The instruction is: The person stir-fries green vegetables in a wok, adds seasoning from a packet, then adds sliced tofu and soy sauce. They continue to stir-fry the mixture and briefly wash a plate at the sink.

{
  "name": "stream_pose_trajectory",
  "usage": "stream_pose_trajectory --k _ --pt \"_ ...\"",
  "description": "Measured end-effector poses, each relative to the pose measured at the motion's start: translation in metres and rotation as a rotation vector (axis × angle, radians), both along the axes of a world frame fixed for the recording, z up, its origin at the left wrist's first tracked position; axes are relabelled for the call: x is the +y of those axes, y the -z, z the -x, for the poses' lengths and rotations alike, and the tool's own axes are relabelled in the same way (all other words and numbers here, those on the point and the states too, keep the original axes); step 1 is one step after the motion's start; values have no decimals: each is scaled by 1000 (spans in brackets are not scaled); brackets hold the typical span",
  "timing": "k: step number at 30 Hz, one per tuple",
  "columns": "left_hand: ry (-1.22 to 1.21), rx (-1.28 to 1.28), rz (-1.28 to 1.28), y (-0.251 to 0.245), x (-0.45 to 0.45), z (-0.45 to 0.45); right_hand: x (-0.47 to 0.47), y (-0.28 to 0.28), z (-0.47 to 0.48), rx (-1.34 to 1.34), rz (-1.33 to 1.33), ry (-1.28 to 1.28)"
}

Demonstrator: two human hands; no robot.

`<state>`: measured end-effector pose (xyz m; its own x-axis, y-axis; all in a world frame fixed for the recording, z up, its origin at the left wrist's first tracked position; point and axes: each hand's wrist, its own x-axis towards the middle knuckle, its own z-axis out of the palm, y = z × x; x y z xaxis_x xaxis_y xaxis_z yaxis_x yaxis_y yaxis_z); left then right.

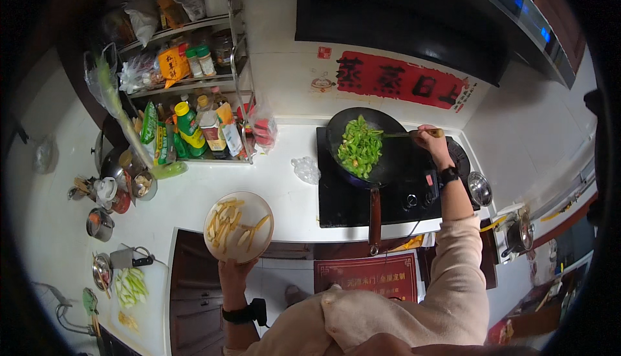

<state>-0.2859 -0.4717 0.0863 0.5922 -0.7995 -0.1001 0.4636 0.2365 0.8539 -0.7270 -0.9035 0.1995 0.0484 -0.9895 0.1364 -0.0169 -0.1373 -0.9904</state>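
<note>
My left hand (236, 269) grips the near rim of a round plate (264, 254), which is held by the counter's front edge. Pale yellow strips of food (225, 225) lie on the plate. My right hand (429, 138) is closed round the handle of a metal cooking utensil (400, 135), whose far end reaches into a dark wok (388, 164). Chopped green vegetables (360, 147) fill the left part of the wok. The wok sits on a black gas hob (344, 215), its brown handle (375, 220) pointing towards me.
A crumpled clear plastic bag (306, 169) lies left of the hob. A metal rack (218, 161) holds bottles and packets. A cleaver (123, 258) and sliced pale green vegetable (131, 288) rest on a white cutting board (155, 302). A small metal bowl (479, 188) stands at the right.
</note>
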Motion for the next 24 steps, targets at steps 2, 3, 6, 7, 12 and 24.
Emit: stream_pose_trajectory --k 2,3,6,7,12,24 --pt "4 139 -33 -7 11 3 25 -19 -14 304 253 -163" --pt "4 111 -60 -9 16 5 40 -35 -21 485 363 -225" --pt "-30 75 -114 -12 24 10 78 -87 -20 753 442 -385" --pt "-53 74 -158 -12 24 12 80 -97 -21 799 557 -449" --pt "-97 68 -142 -15 26 27 18 -89 -33 697 391 -197" --pt "-76 46 -112 -23 32 21 94 -91 -64 988 763 -722"
